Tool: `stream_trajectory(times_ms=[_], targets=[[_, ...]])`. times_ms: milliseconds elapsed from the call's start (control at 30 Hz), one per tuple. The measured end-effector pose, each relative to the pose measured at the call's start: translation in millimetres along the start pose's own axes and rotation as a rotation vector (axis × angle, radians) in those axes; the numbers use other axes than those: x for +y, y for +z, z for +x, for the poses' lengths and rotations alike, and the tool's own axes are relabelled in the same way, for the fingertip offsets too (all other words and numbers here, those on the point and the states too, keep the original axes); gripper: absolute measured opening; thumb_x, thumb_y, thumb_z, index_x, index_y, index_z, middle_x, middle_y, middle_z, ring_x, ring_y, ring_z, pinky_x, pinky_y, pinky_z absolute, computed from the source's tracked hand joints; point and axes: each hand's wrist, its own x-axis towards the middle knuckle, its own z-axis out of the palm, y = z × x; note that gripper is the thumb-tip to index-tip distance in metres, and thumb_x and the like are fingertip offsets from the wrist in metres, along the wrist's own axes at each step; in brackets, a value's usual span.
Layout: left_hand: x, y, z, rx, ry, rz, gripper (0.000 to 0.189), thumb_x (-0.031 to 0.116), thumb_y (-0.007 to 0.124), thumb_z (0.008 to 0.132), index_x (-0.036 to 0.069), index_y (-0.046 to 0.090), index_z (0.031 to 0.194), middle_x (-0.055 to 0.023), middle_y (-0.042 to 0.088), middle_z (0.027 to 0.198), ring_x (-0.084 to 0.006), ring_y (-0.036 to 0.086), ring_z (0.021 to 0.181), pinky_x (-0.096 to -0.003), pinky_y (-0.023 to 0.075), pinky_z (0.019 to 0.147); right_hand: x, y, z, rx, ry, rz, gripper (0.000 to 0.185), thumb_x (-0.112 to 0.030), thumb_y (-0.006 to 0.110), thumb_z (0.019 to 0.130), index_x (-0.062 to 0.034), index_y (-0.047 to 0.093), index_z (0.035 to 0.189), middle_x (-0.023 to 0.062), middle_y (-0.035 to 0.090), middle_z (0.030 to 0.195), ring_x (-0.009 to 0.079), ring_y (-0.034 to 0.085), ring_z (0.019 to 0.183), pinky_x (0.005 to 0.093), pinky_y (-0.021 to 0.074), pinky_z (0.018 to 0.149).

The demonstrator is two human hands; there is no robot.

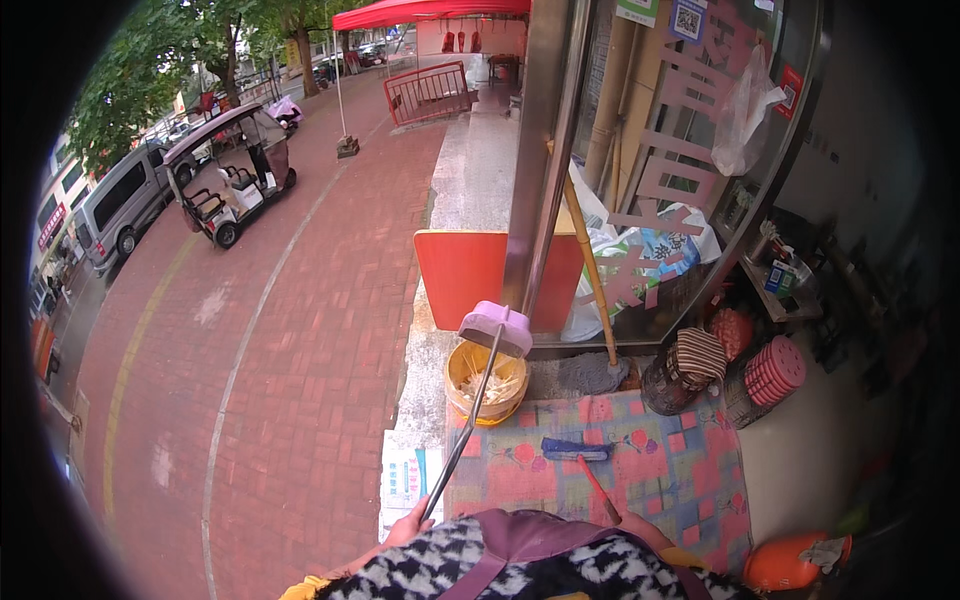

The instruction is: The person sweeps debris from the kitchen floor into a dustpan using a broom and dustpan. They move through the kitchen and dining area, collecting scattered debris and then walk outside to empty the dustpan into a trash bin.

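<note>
My left hand (409, 522) grips the dark metal handle of a long-handled dustpan (507, 324). The dustpan's lilac plastic pan is raised over a yellow bucket (448, 379), which holds thin sticks and pale litter. In my right hand (643, 529), partly hidden by my apron, is the red handle of a broom (576, 450). Its blue head rests on a patterned mat (555, 491) in the doorway. A red-orange board (461, 277) leans upright behind the bucket, by the metal door post.
A mop (592, 373) with a bamboo handle leans against the glass front. Two stacks of stools (776, 371), one topped with striped cloth, stand right of the mat. An orange container (784, 562) lies at lower right. Outside, a three-wheeler (232, 176) stands on red brick paving (322, 360).
</note>
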Motion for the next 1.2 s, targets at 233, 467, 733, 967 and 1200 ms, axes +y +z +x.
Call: stream_trajectory(times_ms=[233,467,733,967,1200], targets=[[-16.9,14.0,14.4,0.012,0.043,-0.034,0.059,0.025,0.054,0.086,0.014,0.029,0.138,-0.0214,0.062,0.095,-0.0331,0.061,0.088,-0.0364,0.0462,0.076,28.0,2.5,25.9,-0.068,-0.046,0.064,0.036,-0.017,0.064,0.067,0.0014,0.055,0.097,0.0166,0.062,0.079,0.0264,0.062,0.069,0.0376,0.0465,0.056],[-20.0,7.9,22.0,0.066,0.140,-0.033,0.060,0.026,0.055,0.085,0.013,0.030,0.138,-0.0221,0.062,0.091,-0.0337,0.062,0.084,-0.0376,0.0469,0.073,49.6,14.9,54.4,0.085,-0.114,-0.123,0.040,-0.020,0.065,0.067,0.0022,0.059,0.099,0.0187,0.064,0.089,0.0287,0.063,0.082,0.0367,0.0489,0.067],[15.2,-7.9,14.4,0.087,0.001,0.167,0.059,0.024,0.054,0.085,0.016,0.029,0.138,-0.0190,0.061,0.078,-0.0301,0.062,0.072,-0.0358,0.0469,0.067,36.4,17.3,29.0,0.080,-0.009,0.009,0.033,-0.012,0.058,0.068,0.0019,0.059,0.099,0.0202,0.063,0.082,0.0285,0.063,0.068,0.0391,0.0484,0.057],[54.4,9.7,83.3,0.009,0.044,0.193,0.059,0.022,0.054,0.086,0.015,0.029,0.138,-0.0172,0.061,0.079,-0.0277,0.061,0.072,-0.0343,0.0467,0.067,20.5,20.0,17.5,0.053,0.018,-0.033,0.029,-0.004,0.052,0.069,0.0031,0.059,0.097,0.0170,0.062,0.068,0.0276,0.061,0.055,0.0411,0.0455,0.046],[88.9,39.8,123.0,-0.101,0.095,0.255,0.058,0.020,0.053,0.086,0.014,0.029,0.139,-0.0154,0.061,0.080,-0.0252,0.060,0.072,-0.0329,0.0466,0.067,25.0,31.1,14.8,0.135,0.060,0.044,0.026,-0.003,0.052,0.070,0.0034,0.061,0.094,0.0165,0.062,0.063,0.0278,0.062,0.053,0.0408,0.0468,0.046]])
